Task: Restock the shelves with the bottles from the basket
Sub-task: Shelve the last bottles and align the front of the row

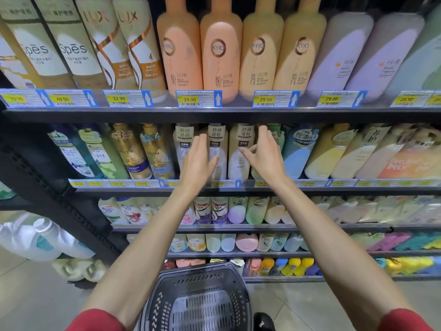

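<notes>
Both my hands reach up to the second shelf (238, 190). My left hand (200, 161) has straight fingers lying against a white bottle with a beige label (217, 151). My right hand (263, 154) is spread with relaxed fingers beside the neighbouring white bottle (239, 158), its thumb touching that bottle's side. Neither hand grips anything. The dark plastic basket (200, 299) sits on the floor below between my arms, and no bottle shows inside it.
Orange KYIO bottles (220, 51) and Lux and Spes bottles fill the top shelf (214, 113). Gold Pantene bottles (143, 151) stand left of my hands, blue and yellow bottles to the right. Lower shelves hold several small bottles. Large white jugs (40, 237) lie at floor level on the left.
</notes>
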Motion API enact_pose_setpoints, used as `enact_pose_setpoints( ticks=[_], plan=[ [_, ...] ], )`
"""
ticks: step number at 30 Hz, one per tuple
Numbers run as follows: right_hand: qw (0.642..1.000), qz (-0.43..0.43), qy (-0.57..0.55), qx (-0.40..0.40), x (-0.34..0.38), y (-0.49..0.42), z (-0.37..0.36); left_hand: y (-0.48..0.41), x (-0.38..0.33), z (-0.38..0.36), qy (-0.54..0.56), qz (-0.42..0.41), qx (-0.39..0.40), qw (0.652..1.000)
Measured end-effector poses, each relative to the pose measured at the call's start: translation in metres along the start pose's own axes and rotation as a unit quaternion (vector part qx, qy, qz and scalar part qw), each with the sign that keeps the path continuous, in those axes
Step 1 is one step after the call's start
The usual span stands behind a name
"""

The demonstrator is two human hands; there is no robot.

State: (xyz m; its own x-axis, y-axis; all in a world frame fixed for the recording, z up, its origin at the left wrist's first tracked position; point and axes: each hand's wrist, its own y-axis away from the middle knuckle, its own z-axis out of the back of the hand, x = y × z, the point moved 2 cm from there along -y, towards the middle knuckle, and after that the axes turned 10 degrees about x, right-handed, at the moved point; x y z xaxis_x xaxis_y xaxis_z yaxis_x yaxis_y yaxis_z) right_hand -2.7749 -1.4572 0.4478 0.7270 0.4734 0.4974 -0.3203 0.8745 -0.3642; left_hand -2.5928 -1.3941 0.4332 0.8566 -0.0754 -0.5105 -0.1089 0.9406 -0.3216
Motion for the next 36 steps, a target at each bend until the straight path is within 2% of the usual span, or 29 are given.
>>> enact_pose_setpoints(
  ticks=[4,9,11,16,19,24,29,33,36],
  plan=[
    [0.997,0.044,-0.014,-0.061,0.003,0.027,-0.005,0.030,0.010,-0.004,0.035,-0.002,-0.017,0.999],
    [0.991,0.049,-0.038,-0.117,0.006,0.039,-0.009,0.046,0.023,0.007,0.013,0.022,-0.027,0.999],
    [0.992,0.077,-0.051,-0.088,0.008,0.038,-0.013,0.049,0.029,0.012,0.001,0.040,-0.036,0.999],
    [0.991,0.103,-0.067,0.053,0.016,0.043,-0.043,0.063,0.054,0.027,-0.022,0.104,-0.060,0.993],
    [0.992,0.084,-0.063,0.076,0.026,0.045,-0.058,0.066,0.066,0.036,-0.030,0.138,-0.054,0.989],
    [0.991,0.091,-0.054,0.083,0.055,0.043,-0.076,0.061,0.092,0.053,-0.013,0.144,-0.077,0.987],
    [0.997,0.066,-0.024,0.033,0.088,0.033,-0.093,0.052,0.116,0.066,0.009,0.101,-0.077,0.992],
    [1.000,-0.009,0.001,0.008,0.107,0.032,-0.113,0.054,0.135,0.061,0.047,0.097,-0.072,0.992],
    [0.996,-0.080,0.024,-0.011,0.115,0.039,-0.129,0.054,0.150,0.053,0.063,0.097,-0.035,0.993]
  ],
)
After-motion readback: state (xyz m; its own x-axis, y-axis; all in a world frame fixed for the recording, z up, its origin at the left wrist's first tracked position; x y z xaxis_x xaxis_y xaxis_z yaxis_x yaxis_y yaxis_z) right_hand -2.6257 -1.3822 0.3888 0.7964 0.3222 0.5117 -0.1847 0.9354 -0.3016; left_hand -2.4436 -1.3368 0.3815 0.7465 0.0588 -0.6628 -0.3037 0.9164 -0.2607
